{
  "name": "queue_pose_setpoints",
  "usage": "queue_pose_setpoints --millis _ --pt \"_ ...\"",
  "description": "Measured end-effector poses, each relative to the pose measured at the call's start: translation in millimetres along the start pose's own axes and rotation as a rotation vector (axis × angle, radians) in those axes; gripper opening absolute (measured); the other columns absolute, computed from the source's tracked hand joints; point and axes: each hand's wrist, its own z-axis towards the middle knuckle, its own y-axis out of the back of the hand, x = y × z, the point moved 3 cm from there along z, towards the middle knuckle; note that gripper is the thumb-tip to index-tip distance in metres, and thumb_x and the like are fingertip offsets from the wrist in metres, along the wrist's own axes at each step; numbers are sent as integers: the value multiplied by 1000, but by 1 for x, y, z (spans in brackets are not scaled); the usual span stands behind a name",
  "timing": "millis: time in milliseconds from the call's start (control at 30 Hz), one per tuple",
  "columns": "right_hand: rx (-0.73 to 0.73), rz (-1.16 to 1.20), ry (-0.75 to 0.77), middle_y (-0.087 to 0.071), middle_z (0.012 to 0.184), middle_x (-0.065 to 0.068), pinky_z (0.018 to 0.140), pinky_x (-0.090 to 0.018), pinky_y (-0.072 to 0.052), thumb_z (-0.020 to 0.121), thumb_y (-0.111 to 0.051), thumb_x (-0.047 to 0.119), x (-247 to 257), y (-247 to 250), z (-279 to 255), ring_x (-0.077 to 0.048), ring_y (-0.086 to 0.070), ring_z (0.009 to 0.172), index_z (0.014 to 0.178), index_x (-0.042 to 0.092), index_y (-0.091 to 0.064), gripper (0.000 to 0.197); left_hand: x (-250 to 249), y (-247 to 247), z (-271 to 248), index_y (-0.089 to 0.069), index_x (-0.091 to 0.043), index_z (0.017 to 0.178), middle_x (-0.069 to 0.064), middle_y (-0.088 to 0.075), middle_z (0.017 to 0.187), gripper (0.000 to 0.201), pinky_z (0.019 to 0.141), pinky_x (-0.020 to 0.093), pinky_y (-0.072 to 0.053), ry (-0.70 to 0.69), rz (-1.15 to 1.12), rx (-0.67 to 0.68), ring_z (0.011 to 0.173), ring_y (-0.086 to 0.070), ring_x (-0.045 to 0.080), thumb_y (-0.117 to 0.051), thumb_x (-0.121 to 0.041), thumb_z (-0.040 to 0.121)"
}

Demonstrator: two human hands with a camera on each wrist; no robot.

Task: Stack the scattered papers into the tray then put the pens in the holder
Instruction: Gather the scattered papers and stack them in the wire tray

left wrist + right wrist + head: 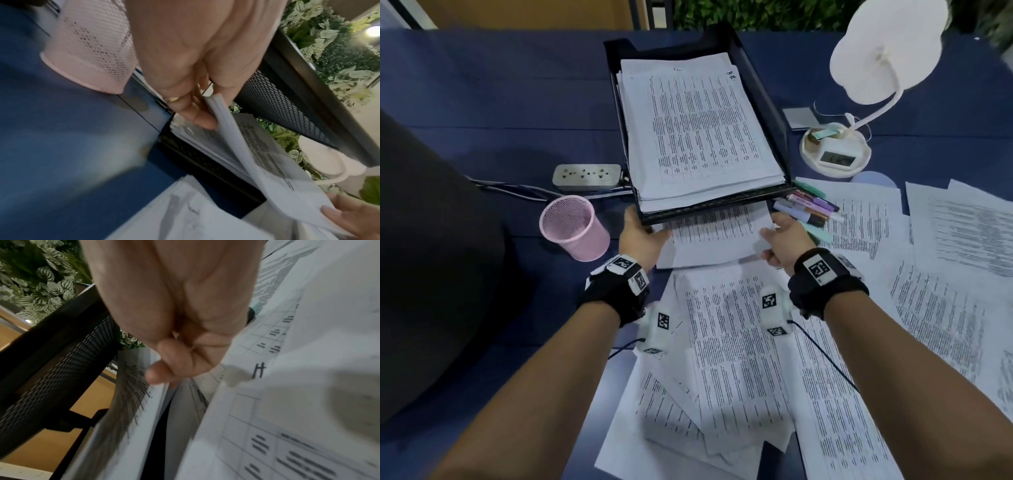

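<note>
A black mesh tray at the table's middle back holds a thick stack of printed papers. Just below its front edge, a thin bundle of sheets hangs between both hands. My left hand pinches its left edge, thumb over fingers in the left wrist view. My right hand grips its right edge, fingers curled on the paper. A pink mesh holder stands empty left of the tray. Several pens lie right of the tray's front corner. More papers lie scattered near me.
A white power strip with cables lies behind the holder. A white desk lamp with a clock base stands right of the tray. More sheets cover the table's right side. A dark rounded object fills the left edge.
</note>
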Motion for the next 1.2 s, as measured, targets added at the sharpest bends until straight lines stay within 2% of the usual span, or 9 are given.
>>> queue_pose_setpoints --millis 67,167,267,333,433,667,767,1000,1200 --pt "4 49 -12 -51 122 -18 35 -17 -38 98 -42 2 5 -3 8 -13 -54 44 133 15 -41 37 1 2 2 -53 -12 118 -5 -61 93 44 77 24 -45 -11 36 31 80 -55 12 -72 -9 78" --pt "-24 178 -50 -47 111 -24 36 -18 -46 98 -37 -4 9 -7 16 -12 -55 35 120 13 -42 28 4 3 4 -63 -5 101 4 -64 89 24 71 24 -42 5 236 59 86 -59 22 -70 -14 80" --pt "-62 274 -66 -53 93 -26 43 -26 -55 96 -39 -6 10 -9 19 -15 -58 34 114 8 -41 23 11 -1 5 -59 -1 109 13 -61 109 46 84 23 -45 -36 273 75 100 -59 24 -78 -21 73" --pt "-91 308 -62 -56 84 -26 42 -31 -56 95 -42 -7 8 -10 19 -18 -62 37 101 9 -41 17 13 -5 3 -60 -8 119 11 -48 127 57 94 22 -38 -117 455 124 117 -45 23 -79 -32 71" --pt "-116 345 -55 -54 100 -29 43 -30 -55 94 -41 -9 5 -11 23 -19 -65 43 86 15 -41 25 19 -6 7 -63 -21 120 6 -47 132 53 102 36 -40 -215 695 176 126 -35 25 -73 -45 73" --pt "-35 489 -34 -48 119 -32 73 -34 -58 97 -32 -11 4 -8 15 -35 -65 86 131 -5 -43 36 16 -8 4 -48 -26 134 -1 -43 142 44 100 45 -41 -202 914 272 128 -35 31 -54 -33 92" --pt "-61 358 19 -51 128 -25 94 -40 -49 94 -38 -12 0 -3 3 -39 -57 114 132 -4 -43 39 15 -6 -1 -41 -25 140 -4 -36 148 46 99 45 -39 -218 962 315 128 -36 33 -48 -32 95" --pt "-277 -162 109 -63 121 -13 100 -39 -46 91 -50 7 -42 39 -28 -30 -60 109 116 8 -64 29 6 -7 -35 -57 -18 124 9 -46 131 35 97 43 -41 -281 790 175 119 -44 33 -56 -24 90" --pt "-371 -377 1 -61 126 -8 91 -25 -44 88 -52 5 -84 88 -50 -26 -57 114 121 14 -62 36 8 -42 -72 -60 -15 116 9 -47 127 27 95 41 -42 -311 796 392 118 -44 30 -53 -25 92"
